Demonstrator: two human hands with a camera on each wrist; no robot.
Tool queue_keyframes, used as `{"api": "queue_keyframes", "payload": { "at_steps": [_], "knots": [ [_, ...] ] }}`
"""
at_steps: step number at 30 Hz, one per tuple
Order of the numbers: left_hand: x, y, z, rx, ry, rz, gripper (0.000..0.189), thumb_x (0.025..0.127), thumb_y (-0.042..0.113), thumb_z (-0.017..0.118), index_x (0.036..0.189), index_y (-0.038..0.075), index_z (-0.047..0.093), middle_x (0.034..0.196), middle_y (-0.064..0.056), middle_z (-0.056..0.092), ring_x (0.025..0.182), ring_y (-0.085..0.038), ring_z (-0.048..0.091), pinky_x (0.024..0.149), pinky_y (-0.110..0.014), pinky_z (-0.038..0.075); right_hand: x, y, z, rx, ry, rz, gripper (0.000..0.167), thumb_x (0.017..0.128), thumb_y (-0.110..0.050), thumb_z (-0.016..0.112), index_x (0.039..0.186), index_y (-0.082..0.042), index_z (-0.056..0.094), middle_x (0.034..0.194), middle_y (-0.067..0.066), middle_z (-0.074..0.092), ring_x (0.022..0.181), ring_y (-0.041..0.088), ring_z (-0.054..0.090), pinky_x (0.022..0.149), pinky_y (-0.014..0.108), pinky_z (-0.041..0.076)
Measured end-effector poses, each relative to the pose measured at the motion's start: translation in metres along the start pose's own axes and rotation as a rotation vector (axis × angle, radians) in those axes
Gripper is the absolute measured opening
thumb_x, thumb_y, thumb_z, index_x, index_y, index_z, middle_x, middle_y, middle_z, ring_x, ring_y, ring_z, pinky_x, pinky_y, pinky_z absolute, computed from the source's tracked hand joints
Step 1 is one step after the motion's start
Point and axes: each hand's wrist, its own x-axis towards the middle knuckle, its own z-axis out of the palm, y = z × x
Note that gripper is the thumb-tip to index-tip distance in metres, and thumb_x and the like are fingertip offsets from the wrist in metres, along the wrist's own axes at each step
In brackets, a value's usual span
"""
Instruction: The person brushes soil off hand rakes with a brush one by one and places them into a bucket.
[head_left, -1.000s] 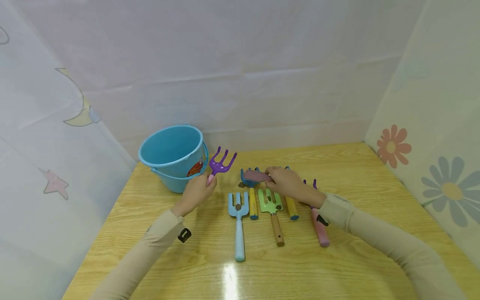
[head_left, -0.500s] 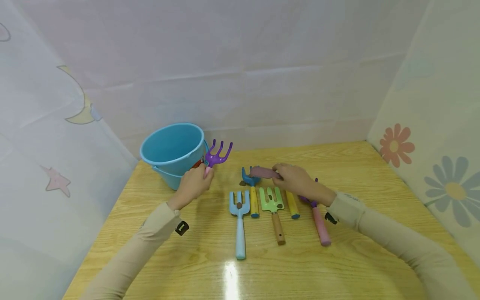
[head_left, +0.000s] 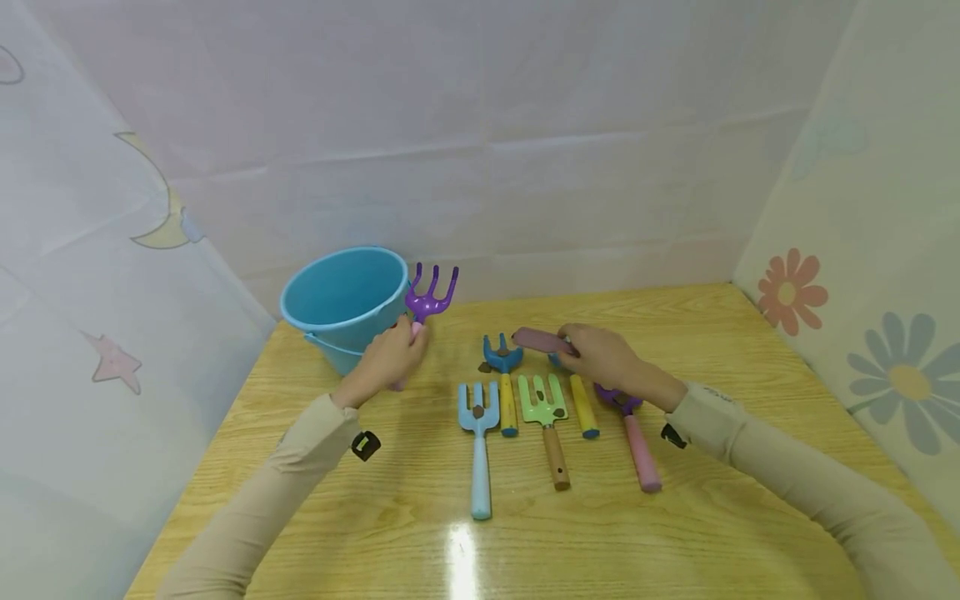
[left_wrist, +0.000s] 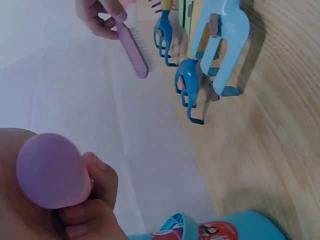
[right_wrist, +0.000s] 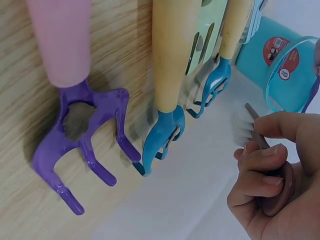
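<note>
My left hand grips the pink handle of a purple hand rake, its three tines pointing up beside the bucket's rim. In the left wrist view, the rounded end of the handle sticks out of the fist. My right hand holds a mauve brush above the table, over the far ends of the tools. White bristles show on the brush in the right wrist view. Beneath that hand lie a yellow-handled blue rake and another purple rake with a brown clod on its head.
A light blue bucket stands at the back left of the wooden table. A light blue fork, a green fork and another blue rake lie in the middle. Brown clods sit on several tools; one clod lies on the wood.
The purple rake in my left hand has risen and shifted slightly left, turning more upright. My right hand has moved a little to the right with the brush.
</note>
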Motion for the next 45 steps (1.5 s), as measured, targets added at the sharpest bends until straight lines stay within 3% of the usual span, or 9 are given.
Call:
{"api": "queue_keyframes", "payload": {
  "at_steps": [6,14,19,26,32,38,45],
  "knots": [
    [0.003,0.004,-0.015,-0.125,-0.085,-0.027,0.041,0.106,0.033,0.039,0.119,-0.005,0.044,0.086,-0.017,0.058,0.058,-0.025,0.06,0.056,-0.037,0.053,-0.001,0.001,-0.004,0.012,0.014,0.006,0.035,0.095,-0.013,0.065,0.119,0.012,0.06,0.079,0.004,0.06,0.054,0.009,0.049,0.046,0.024,0.039],
    [0.009,0.004,-0.039,-0.352,-0.162,-0.045,0.031,0.107,0.03,0.038,0.104,0.0,0.043,0.076,-0.011,0.056,0.046,-0.012,0.049,0.043,-0.025,0.042,-0.003,0.002,-0.005,0.017,0.021,-0.006,0.032,0.094,-0.01,0.064,0.117,0.012,0.06,0.071,0.001,0.055,0.051,0.009,0.044,0.045,0.023,0.033],
    [0.011,-0.001,-0.054,-0.257,-0.141,-0.035,0.035,0.104,0.033,0.039,0.098,-0.001,0.048,0.073,-0.01,0.054,0.043,-0.01,0.046,0.041,-0.024,0.04,-0.002,0.004,-0.004,0.011,0.031,0.008,0.032,0.094,-0.011,0.065,0.117,0.012,0.06,0.082,0.007,0.064,0.055,0.011,0.05,0.048,0.026,0.04],
    [0.007,-0.009,-0.074,-0.083,-0.149,-0.037,0.039,0.101,0.035,0.042,0.076,0.007,0.053,0.059,-0.003,0.05,0.042,-0.012,0.045,0.047,-0.028,0.039,-0.001,0.005,-0.003,0.003,0.028,0.013,0.033,0.095,-0.012,0.065,0.117,0.011,0.061,0.083,0.008,0.064,0.056,0.012,0.05,0.048,0.027,0.04],
    [0.009,-0.015,-0.092,-0.046,-0.147,-0.053,0.044,0.103,0.034,0.042,0.067,0.008,0.049,0.056,-0.001,0.046,0.047,-0.012,0.04,0.051,-0.03,0.035,-0.002,0.009,-0.002,-0.001,0.027,0.015,0.033,0.095,-0.014,0.064,0.117,0.011,0.061,0.085,0.008,0.065,0.058,0.011,0.051,0.049,0.026,0.041],
    [0.013,-0.022,-0.102,-0.043,-0.202,-0.088,0.042,0.101,0.032,0.042,0.068,0.006,0.052,0.057,-0.001,0.048,0.046,-0.011,0.044,0.051,-0.029,0.038,-0.002,0.013,-0.001,0.0,0.018,0.014,0.035,0.096,-0.015,0.064,0.118,0.012,0.06,0.088,0.011,0.066,0.06,0.011,0.053,0.05,0.026,0.044],
    [0.023,-0.032,-0.112,-0.038,-0.199,-0.175,0.041,0.097,0.035,0.05,0.064,0.01,0.049,0.057,0.0,0.048,0.051,-0.012,0.047,0.054,-0.03,0.042,-0.002,0.01,-0.002,0.018,0.002,0.028,0.036,0.096,-0.015,0.064,0.12,0.012,0.059,0.088,0.01,0.066,0.058,0.011,0.052,0.047,0.025,0.042]
  ]
}}
